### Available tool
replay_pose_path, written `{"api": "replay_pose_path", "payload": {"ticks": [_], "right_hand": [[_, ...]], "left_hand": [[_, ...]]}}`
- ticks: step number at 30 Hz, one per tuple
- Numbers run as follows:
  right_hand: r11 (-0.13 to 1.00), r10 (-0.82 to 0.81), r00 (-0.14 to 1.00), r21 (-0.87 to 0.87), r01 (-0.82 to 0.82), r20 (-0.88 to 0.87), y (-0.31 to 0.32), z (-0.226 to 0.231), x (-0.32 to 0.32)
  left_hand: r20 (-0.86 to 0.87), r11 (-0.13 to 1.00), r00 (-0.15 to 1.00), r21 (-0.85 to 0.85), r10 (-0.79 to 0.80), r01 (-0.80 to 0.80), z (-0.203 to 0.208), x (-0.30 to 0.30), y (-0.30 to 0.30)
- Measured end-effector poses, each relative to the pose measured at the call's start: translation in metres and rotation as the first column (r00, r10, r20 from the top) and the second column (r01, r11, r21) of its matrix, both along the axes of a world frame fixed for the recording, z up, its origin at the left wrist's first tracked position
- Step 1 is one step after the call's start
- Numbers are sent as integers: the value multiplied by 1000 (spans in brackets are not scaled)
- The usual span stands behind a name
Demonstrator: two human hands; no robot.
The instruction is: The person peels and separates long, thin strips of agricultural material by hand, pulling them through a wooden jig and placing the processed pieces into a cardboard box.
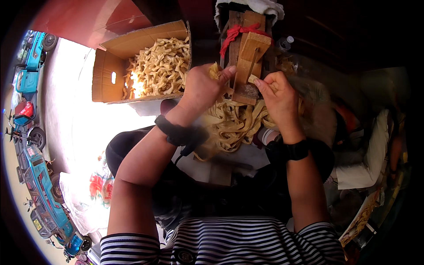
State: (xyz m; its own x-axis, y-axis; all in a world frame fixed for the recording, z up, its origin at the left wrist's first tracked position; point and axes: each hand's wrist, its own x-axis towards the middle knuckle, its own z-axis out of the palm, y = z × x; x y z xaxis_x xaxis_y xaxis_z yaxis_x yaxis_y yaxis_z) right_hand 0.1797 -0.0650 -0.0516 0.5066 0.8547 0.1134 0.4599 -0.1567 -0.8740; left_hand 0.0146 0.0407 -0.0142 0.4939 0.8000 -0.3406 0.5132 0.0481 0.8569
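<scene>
Head view, looking down over a striped shirt (229, 240) and both forearms. Left hand (201, 90) is raised in front of a wooden block tool (247, 66), fingers curled closed around a small bunch of pale yellow strips (215, 70); thumb tip points toward the wood. Right hand (278, 95) is just right of the same tool, fingers pinched on a short pale piece (252, 79) held against the lower edge of the angled wooden slat. The tool stands upright, several wooden pieces bound near the top with a red cord (234, 33); a white cloth (254, 6) lies over its top end. Below both hands, a heap of loose strips (234, 123) lies on the person's lap, touching the wrists. Black bands sit on both wrists, left (176, 131) and right (297, 149). Upper left: an open cardboard box (106, 73), filled with more of the same strips, partly in bright sun. Far left rim: blue vehicles (42, 194) on pale ground.
</scene>
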Motion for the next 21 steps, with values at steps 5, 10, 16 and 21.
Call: {"api": "replay_pose_path", "payload": {"ticks": [5, 10, 16, 21], "right_hand": [[893, 359, 885, 165, -418, 296, -16, 45, -35], [809, 475, 855, 281, -517, 207, -26, 49, -27], [854, 499, 782, 59, -517, -373, -35, 63, -15], [833, 255, 40, 198, -517, -966, -41, 42, -24]], "left_hand": [[426, 961, 904, -262, 32, 89, 5, -14, -45], [327, 782, 843, -335, -427, 526, 14, -28, -68], [345, 730, 722, -131, -600, 670, 64, -32, -49], [-177, 337, 790, 834, -586, 437, 31, -35, -50]]}}
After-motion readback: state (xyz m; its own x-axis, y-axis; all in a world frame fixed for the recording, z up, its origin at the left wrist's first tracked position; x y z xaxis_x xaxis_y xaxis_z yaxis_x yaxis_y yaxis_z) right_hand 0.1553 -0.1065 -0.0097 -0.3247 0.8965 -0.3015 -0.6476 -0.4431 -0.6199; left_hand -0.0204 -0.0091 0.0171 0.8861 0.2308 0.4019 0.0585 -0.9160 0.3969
